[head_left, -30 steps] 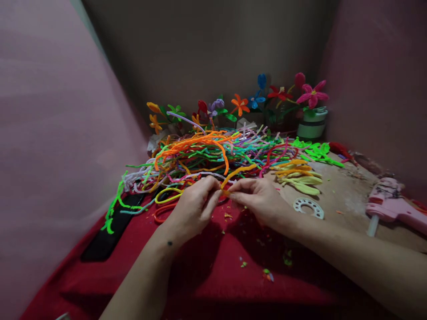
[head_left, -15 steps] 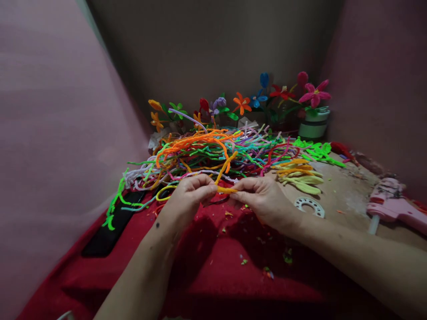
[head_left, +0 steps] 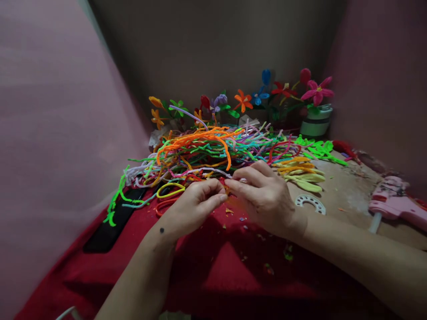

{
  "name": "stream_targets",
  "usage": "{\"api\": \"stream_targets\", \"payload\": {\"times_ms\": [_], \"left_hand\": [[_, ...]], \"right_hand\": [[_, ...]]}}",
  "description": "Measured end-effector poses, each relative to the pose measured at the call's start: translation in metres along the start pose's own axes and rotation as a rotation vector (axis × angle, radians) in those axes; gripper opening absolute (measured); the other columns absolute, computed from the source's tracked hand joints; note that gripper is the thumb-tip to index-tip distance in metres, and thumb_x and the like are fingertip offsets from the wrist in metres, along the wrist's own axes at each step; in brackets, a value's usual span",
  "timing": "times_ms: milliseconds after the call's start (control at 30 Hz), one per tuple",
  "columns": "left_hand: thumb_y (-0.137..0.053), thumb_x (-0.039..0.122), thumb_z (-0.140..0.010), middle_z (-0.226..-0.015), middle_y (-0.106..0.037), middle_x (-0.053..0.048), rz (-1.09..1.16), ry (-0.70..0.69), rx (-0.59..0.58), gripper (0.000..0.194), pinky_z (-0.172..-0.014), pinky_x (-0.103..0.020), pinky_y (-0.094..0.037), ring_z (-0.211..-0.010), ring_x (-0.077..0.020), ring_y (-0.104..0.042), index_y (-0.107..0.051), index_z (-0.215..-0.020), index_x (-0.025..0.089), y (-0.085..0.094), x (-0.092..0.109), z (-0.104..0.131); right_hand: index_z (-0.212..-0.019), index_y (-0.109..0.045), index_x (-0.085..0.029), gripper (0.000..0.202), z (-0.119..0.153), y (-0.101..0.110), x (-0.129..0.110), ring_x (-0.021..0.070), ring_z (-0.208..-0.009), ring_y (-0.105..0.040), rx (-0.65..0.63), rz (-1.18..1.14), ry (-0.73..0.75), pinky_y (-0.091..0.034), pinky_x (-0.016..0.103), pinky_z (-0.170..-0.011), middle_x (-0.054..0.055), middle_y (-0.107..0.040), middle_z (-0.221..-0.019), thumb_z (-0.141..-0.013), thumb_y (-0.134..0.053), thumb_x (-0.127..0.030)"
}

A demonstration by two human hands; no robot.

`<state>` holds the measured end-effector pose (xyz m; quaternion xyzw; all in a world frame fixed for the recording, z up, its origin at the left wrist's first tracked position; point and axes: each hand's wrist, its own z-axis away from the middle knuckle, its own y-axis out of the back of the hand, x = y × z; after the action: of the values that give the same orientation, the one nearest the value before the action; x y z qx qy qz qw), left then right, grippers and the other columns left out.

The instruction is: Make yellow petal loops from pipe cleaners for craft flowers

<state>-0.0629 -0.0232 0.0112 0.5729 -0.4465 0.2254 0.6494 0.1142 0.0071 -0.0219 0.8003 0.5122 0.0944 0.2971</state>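
Observation:
My left hand (head_left: 203,201) is closed in a pinch, thumb against forefinger, above the red cloth. Between its fingertips and those of my right hand shows a small bit of a yellow-orange pipe cleaner (head_left: 227,190); most of it is hidden by the fingers. My right hand (head_left: 263,195) is curled with its fingertips touching the same piece, back of the hand toward me. Just behind both hands lies a heap of coloured pipe cleaners (head_left: 200,149), orange ones on top. Scissors with yellow and red handles (head_left: 171,190) lie left of my left hand.
Pipe-cleaner flowers (head_left: 243,101) stand along the back, beside a pale green pot (head_left: 315,122). At right are yellow petal loops (head_left: 302,173), a white half-ring (head_left: 310,203) and a pink glue gun (head_left: 390,200). A black phone-like slab (head_left: 106,229) lies left. Scraps dot the red cloth (head_left: 213,266).
My right hand has turned over and closed in toward my left fingertips. The yellow-orange pipe cleaner, its upright end visible before, is now mostly hidden between the hands.

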Motion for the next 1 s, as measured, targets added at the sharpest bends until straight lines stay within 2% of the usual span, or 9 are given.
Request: {"api": "stream_targets", "payload": {"times_ms": [67,133,300,433,600,767,833,900,1000], "left_hand": [[-0.048,0.031,-0.082,-0.065,-0.045,0.002,-0.063,-0.015,0.023,0.020,-0.057,-0.023,-0.034,-0.061,-0.0098,-0.040,-0.052,-0.070,0.016,-0.002,0.001,0.001],[-0.048,0.032,-0.082,-0.066,-0.046,0.002,-0.085,-0.018,0.048,0.020,-0.057,-0.023,-0.035,-0.062,-0.0103,-0.041,-0.052,-0.071,0.016,-0.002,0.000,0.001],[-0.049,0.031,-0.081,-0.065,-0.047,0.002,-0.087,-0.008,0.105,0.019,-0.055,-0.022,-0.036,-0.060,-0.0104,-0.042,-0.051,-0.070,0.016,-0.001,-0.003,-0.002],[-0.049,0.029,-0.080,-0.063,-0.046,0.002,-0.130,-0.017,0.177,0.019,-0.053,-0.022,-0.034,-0.059,-0.0102,-0.041,-0.049,-0.067,0.016,-0.002,-0.005,-0.003],[-0.049,0.025,-0.080,-0.061,-0.047,0.003,-0.057,0.026,0.238,0.015,-0.053,-0.023,-0.034,-0.056,-0.0097,-0.041,-0.051,-0.068,0.016,-0.010,-0.004,-0.005],[-0.054,0.020,-0.077,-0.071,-0.054,-0.001,-0.187,-0.147,0.356,0.013,-0.067,-0.025,-0.039,-0.072,-0.0135,-0.050,-0.058,-0.065,0.016,-0.011,-0.003,-0.006],[-0.056,0.020,-0.076,-0.071,-0.055,-0.001,-0.213,-0.153,0.376,0.012,-0.068,-0.025,-0.039,-0.072,-0.0138,-0.051,-0.061,-0.065,0.016,-0.010,-0.002,-0.006],[-0.056,0.021,-0.075,-0.067,-0.055,0.000,-0.136,-0.099,0.359,0.011,-0.064,-0.024,-0.039,-0.067,-0.0126,-0.050,-0.061,-0.066,0.016,-0.009,-0.001,-0.005],[-0.059,0.023,-0.074,-0.063,-0.053,0.003,0.105,-0.012,0.301,0.011,-0.059,-0.023,-0.037,-0.059,-0.0097,-0.046,-0.059,-0.066,0.015,-0.007,-0.002,-0.006]], "right_hand": [[-0.077,-0.069,-0.018,0.022,0.000,0.000,-0.001,0.0177,-0.073,-0.046,-0.075,0.017,-0.040,-0.038,0.031,-0.066,0.007,-0.062,-0.072,-0.085,-0.048,-0.021],[-0.071,-0.068,-0.017,0.021,-0.001,0.001,-0.002,0.0170,-0.071,-0.047,-0.144,-0.076,-0.159,-0.038,0.030,-0.064,0.006,-0.061,-0.067,-0.083,-0.051,-0.020],[-0.074,-0.067,-0.016,0.014,-0.008,0.000,-0.001,0.0111,-0.062,-0.053,-0.331,-0.569,-0.572,-0.040,0.024,-0.059,0.000,-0.063,-0.067,-0.078,-0.054,-0.020],[-0.078,-0.069,-0.016,0.015,-0.010,-0.002,-0.003,0.0110,-0.058,-0.055,-0.395,-0.845,-0.765,-0.042,0.023,-0.058,-0.001,-0.066,-0.066,-0.074,-0.057,-0.023],[-0.065,-0.069,-0.015,0.007,-0.011,0.000,-0.007,0.0097,-0.054,-0.053,-0.318,-0.819,-0.871,-0.042,0.022,-0.055,-0.001,-0.065,-0.059,-0.067,-0.063,-0.017],[-0.065,-0.069,-0.016,0.008,-0.010,-0.001,-0.007,0.0089,-0.052,-0.052,-0.253,-0.811,-0.906,-0.042,0.021,-0.053,-0.001,-0.064,-0.057,-0.067,-0.062,-0.018],[-0.065,-0.069,-0.016,0.008,-0.010,-0.002,-0.006,0.0087,-0.052,-0.051,-0.254,-0.810,-0.907,-0.042,0.020,-0.053,-0.001,-0.063,-0.057,-0.067,-0.061,-0.017],[-0.065,-0.069,-0.016,0.008,-0.009,-0.003,-0.006,0.0089,-0.052,-0.052,-0.263,-0.822,-0.904,-0.042,0.020,-0.052,-0.001,-0.063,-0.057,-0.068,-0.061,-0.018],[-0.066,-0.068,-0.016,0.007,-0.010,-0.002,-0.004,0.0094,-0.054,-0.054,-0.253,-0.846,-0.884,-0.043,0.021,-0.054,-0.001,-0.064,-0.058,-0.068,-0.062,-0.019]]}}
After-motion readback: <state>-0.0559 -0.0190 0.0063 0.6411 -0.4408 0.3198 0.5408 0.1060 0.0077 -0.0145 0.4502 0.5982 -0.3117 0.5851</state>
